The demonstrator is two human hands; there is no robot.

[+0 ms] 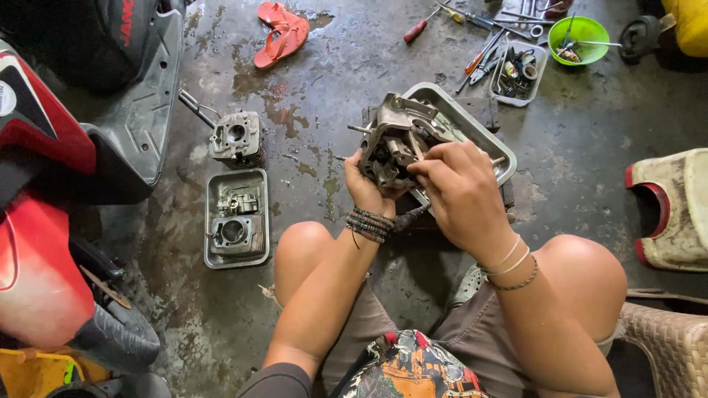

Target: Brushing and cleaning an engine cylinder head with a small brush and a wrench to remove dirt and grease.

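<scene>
Lap: brightly patterned orange-and-black cloth (409, 366) sits closest to the lens, between two bare knees, above grey shorts.
Left hand (366, 188): fingers wrapped around the near side of a grimy grey metal engine cylinder head (398, 140), gripping it from below; a stack of dark beaded bracelets circles the wrist.
Right hand (459, 188): fingertips pinched narrowly together on the top face of the same casting, though what they pinch is too small to tell; thin pale bands and a bead chain ring this wrist.
Cylinder head position: held in the air over the near edge of a rectangular grey metal tray (487, 136) on the wet concrete floor (317, 184).
Left of the person: a second, smaller grey metal tray (212, 254) carrying engine parts, with a finned grey cylinder block (236, 138) standing just beyond it.
Far left: a red and black scooter body (51, 184).
Top of scene: a pair of red-orange sandals (279, 33), scattered screwdrivers and hand tools (479, 44), a small white parts box (520, 72) and a round lime-green plastic bowl (580, 38).
</scene>
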